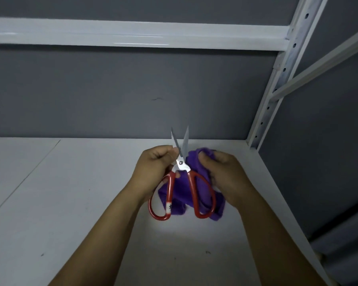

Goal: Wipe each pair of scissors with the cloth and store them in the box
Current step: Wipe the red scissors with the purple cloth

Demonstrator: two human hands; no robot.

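Note:
A pair of scissors [181, 163] with red handles and steel blades is held upright above the shelf, blades parted and pointing away from me. My left hand [153, 170] grips it at the left blade, just above the pivot. My right hand [221, 174] is closed on a purple cloth [191, 162] that hangs behind the right blade and the handles. A white label wraps the left handle. No box is in view.
A white shelf board [70, 203] lies under my hands, with a grey wall behind. A white metal upright [277, 79] with holes stands at the right, and a white crossbeam [132, 34] runs overhead.

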